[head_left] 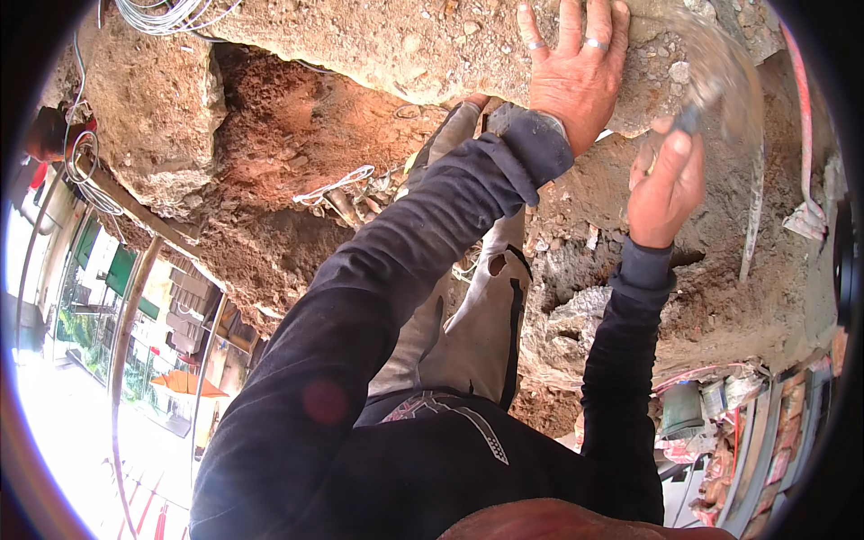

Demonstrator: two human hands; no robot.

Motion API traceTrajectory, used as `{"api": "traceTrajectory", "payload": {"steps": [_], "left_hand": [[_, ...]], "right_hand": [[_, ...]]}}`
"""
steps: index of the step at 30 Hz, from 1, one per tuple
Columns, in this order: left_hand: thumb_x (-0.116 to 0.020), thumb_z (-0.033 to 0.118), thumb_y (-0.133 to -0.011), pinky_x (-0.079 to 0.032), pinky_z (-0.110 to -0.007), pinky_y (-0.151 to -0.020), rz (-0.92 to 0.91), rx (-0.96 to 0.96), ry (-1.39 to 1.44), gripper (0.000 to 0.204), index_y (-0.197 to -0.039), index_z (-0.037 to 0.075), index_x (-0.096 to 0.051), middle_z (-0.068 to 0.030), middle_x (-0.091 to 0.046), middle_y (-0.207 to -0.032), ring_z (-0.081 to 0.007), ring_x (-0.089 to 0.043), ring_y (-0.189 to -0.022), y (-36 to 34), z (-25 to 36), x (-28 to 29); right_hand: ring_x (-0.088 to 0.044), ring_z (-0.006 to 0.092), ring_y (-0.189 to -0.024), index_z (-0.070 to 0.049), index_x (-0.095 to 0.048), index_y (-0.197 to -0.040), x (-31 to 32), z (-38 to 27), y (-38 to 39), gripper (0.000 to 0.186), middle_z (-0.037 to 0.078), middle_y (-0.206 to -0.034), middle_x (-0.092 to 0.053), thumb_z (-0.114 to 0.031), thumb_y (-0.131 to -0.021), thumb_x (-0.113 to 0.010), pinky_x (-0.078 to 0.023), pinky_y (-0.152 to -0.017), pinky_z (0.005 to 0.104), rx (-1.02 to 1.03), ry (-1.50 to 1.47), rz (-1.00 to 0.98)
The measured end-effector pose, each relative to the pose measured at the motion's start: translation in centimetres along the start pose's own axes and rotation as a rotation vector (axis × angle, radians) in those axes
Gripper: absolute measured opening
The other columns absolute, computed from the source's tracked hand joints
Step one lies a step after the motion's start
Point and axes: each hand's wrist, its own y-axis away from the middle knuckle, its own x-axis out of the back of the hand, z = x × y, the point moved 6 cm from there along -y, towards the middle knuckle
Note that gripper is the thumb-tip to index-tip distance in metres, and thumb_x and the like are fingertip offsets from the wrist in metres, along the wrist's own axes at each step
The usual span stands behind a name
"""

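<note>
My left hand [580,85], with rings on two fingers, lies flat on the rough earthen ledge [432,40], fingers spread. To its right, my right hand [666,184] is wrapped round the dark handle of a trowel [715,72]. Motion smears the trowel's metal blade above the ledge, so its exact shape and any load on it cannot be made out. Small stones and crumbs of soil are scattered between the left hand and the blade.
Below the ledge is a hollow of reddish soil [288,135]. Wire coils [166,13] lie at the upper left, near a wooden pole [130,315]. At the right, a reddish rod [801,108] stands near a pale stick [754,207]. Bricks [778,441] and a green bucket-like container [681,409] are lower right.
</note>
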Motion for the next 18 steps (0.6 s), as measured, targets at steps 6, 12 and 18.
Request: {"api": "traceTrajectory", "payload": {"steps": [6, 12, 18], "left_hand": [[-0.052, 0.024, -0.091, -0.027, -0.065, -0.11, -0.033, -0.01, 0.038, 0.067, -0.154, 0.006, -0.034, -0.012, -0.038, -0.148, -0.0314, -0.038, -0.138, 0.1, -0.1, -0.3], [-0.052, 0.023, -0.091, -0.027, -0.065, -0.11, -0.045, -0.008, 0.042, 0.068, -0.154, 0.005, -0.033, -0.0126, -0.038, -0.148, -0.0319, -0.038, -0.138, 0.2, -0.1, -0.4], [-0.05, 0.021, -0.092, -0.028, -0.066, -0.11, -0.056, 0.0, 0.045, 0.066, -0.153, 0.004, -0.033, -0.0131, -0.036, -0.148, -0.0325, -0.037, -0.138, 0.2, 0.1, -0.2]], "right_hand": [[-0.041, 0.0042, -0.055, -0.002, -0.06, -0.103, 0.3, 0.4, -0.4, 0.041, -0.003, -0.066, -0.047, -0.041, -0.106, -0.046, -0.03, -0.048, 0.022, -0.046, -0.011, -0.011], [-0.042, 0.0054, -0.053, -0.003, -0.058, -0.097, 0.6, 2.6, -2.1, 0.046, -0.001, -0.064, -0.046, -0.047, -0.104, -0.047, -0.031, -0.047, 0.023, -0.004, 0.143, 0.007], [-0.044, 0.0076, -0.053, -0.005, -0.057, -0.093, 1.2, 1.2, -1.6, 0.048, 0.0, -0.066, -0.049, -0.05, -0.105, -0.044, -0.035, -0.048, 0.0237, 0.248, 0.172, -0.016]]}}
